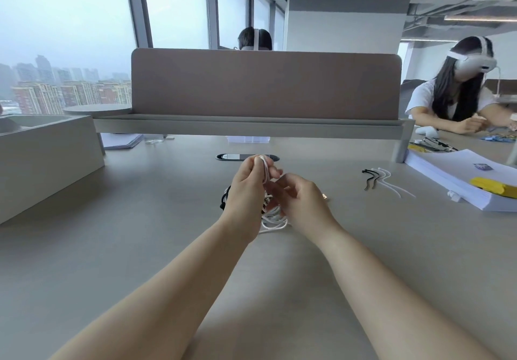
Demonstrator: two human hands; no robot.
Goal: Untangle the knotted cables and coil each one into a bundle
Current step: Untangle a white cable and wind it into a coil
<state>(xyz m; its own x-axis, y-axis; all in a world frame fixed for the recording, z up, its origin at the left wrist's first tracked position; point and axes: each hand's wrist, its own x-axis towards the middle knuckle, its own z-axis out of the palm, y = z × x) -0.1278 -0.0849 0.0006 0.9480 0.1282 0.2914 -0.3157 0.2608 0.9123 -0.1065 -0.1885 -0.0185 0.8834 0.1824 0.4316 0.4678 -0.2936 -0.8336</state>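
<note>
White cable (pixel 272 219) lies heaped on the grey table (pixel 140 233), directly under both hands. Black cable (pixel 224 197) is tangled at the heap's left edge, mostly hidden behind the left wrist.

- Left hand (pixel 246 189): thumb and fingers pinch a doubled loop of the white cable, raised above the heap.
- Right hand (pixel 300 198): fingers curled close against the same strands. I cannot tell whether it actually grips.
- Cable ties (pixel 376 179), black and white, lie well apart to the right, near a paper stack (pixel 453 180).

Risks, as I judge them:
- Pulling the loop upward while the black cable is threaded through could cinch the knot tighter.
- The whole heap may lift and drag instead of loosening.
- The thin loop could slip from the pinch.

Writing: none legible. A small purple item on the paper stack is too small to read.
</note>
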